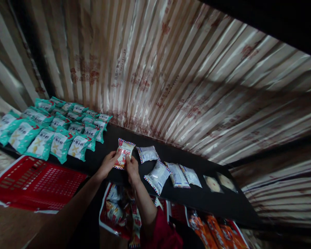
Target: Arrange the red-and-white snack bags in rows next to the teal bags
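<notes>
A snack bag (124, 148) with a striped blue-and-red border, cream and red on its face, stands upright between my two hands at the front of the black shelf (114, 133). My left hand (109, 164) grips its left side, and my right hand (132, 167) pinches its lower right side with the thumb on the front. Just right of it lie several white bags (157, 175) with the same striped edging, their backs up. To the left, teal-and-white snack bags (59, 141) stand in packed rows.
Two clear-wrapped round pale items (213, 184) lie farther right on the shelf. Below are a red basket (38, 183) at left, another basket (101, 216) of similar snack bags, and orange packets (215, 230). A pleated, printed sheet (150, 69) hangs behind.
</notes>
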